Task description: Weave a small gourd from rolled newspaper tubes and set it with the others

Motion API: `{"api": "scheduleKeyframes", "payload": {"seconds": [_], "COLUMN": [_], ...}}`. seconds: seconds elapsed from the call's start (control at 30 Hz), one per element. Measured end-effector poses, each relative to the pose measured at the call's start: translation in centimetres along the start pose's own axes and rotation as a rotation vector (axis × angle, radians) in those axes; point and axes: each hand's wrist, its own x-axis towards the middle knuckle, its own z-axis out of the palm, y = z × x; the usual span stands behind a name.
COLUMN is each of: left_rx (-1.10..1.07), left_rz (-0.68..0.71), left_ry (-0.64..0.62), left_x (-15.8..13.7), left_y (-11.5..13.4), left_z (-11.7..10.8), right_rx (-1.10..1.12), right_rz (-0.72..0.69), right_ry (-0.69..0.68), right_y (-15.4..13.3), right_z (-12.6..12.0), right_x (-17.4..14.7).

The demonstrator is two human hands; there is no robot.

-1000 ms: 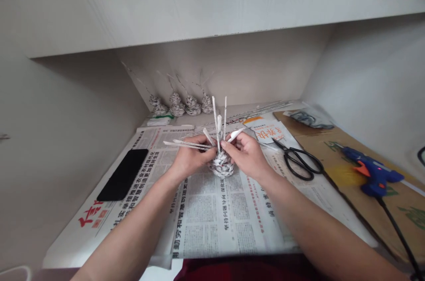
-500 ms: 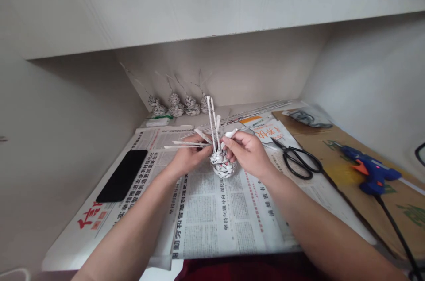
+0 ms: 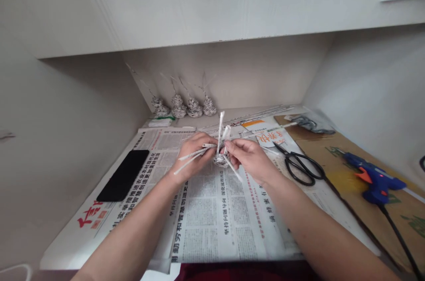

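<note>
Head view, woven piece (image 3: 220,162): axis near upright, strips fanning up and sideways
Your left hand (image 3: 196,144), right hand (image 3: 250,159): gripping strips
Bag (image 3: 314,125): grey contents

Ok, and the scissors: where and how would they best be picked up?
Probably by the black loops of the scissors, with the right hand, once free of the paper sticks, coming from the near right. The loops lie toward the person's right, while the blades point away to the left, so this approach should meet the loops first.
</note>
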Motion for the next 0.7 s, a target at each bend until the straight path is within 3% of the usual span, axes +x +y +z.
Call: {"api": "scheduleKeyframes", "payload": {"seconds": [0.13, 0.23, 0.4, 0.5, 0.7], "left_rx": [-0.036, -0.126, -0.233, -0.267, -0.306], "left_rz": [0.008, -0.067, -0.176, -0.195, -0.226], "left_ry": [-0.015, -0.028, -0.061, -0.055, -0.072], "left_x": [0.0, -0.1, -0.2, -0.2, -0.2], "left_y": [0.2, 0.2, 0.2, 0.2, 0.5], "left_z": [0.1, 0.0, -0.1, -0.1, -0.1], "right_rx": [0.047, 0.032, -0.096, -0.050, -0.014], "right_rz": [0.101, 0.159, 0.116, 0.103, 0.248], "right_ry": [-0.042, -0.034, -0.127, -0.164, -0.135], "right_y": [0.4, 0.3, -0.6, -0.6, -0.3], "right_z": [-0.4, -0.6, -1.0, -1.2, -1.3], "right_x": [0.3, 0.4, 0.0, -0.1, 0.2]}}
